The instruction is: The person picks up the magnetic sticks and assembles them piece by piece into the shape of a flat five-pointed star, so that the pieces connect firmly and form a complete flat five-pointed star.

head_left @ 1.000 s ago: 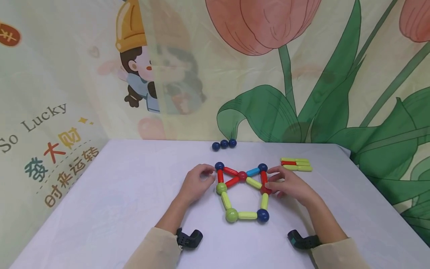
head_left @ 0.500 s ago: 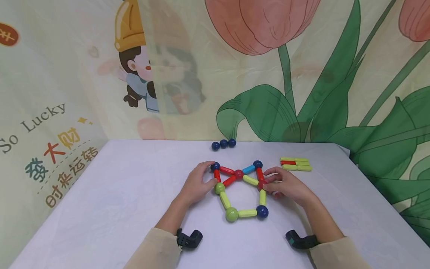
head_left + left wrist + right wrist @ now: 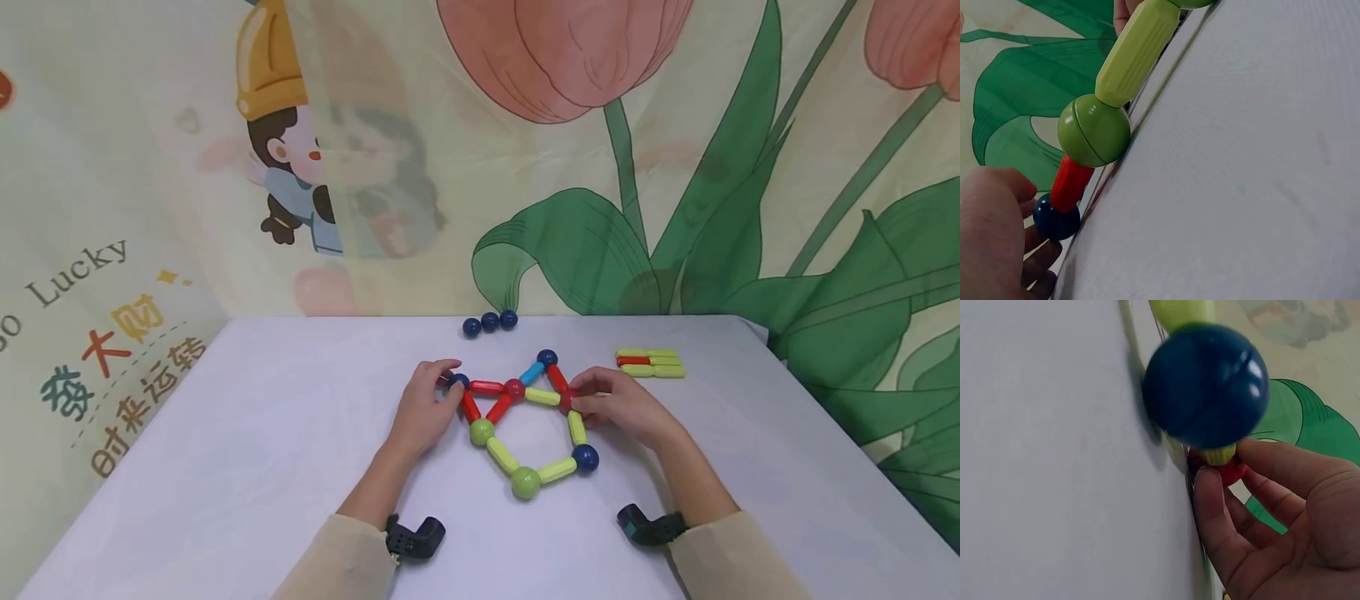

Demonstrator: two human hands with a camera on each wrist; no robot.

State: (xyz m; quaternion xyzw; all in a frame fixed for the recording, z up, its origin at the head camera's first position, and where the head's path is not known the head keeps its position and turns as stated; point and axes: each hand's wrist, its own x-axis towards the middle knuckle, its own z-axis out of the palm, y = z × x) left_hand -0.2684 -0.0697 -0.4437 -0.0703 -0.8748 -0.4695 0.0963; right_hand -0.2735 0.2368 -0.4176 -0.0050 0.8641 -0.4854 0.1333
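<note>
Lying on the bench (image 3: 300, 417), the frame (image 3: 542, 397) is at three o'clock from the left hand (image 3: 422, 407) and nine from the right hand (image 3: 628, 407). Its longest line seems to run from ten to four. The left hand curls around the blue ball (image 3: 458, 382) at ten; the right hand pinches the outer red ball (image 3: 566, 402) between two and three, each parted only ball-wide. Neither is nearer.

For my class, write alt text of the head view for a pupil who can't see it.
A person's left hand holds a dark blue ball and the right hand a red ball, both joined into a frame of balls and rods on a white table. Farther back lie three dark blue balls and, to their right, separate rods.
</note>
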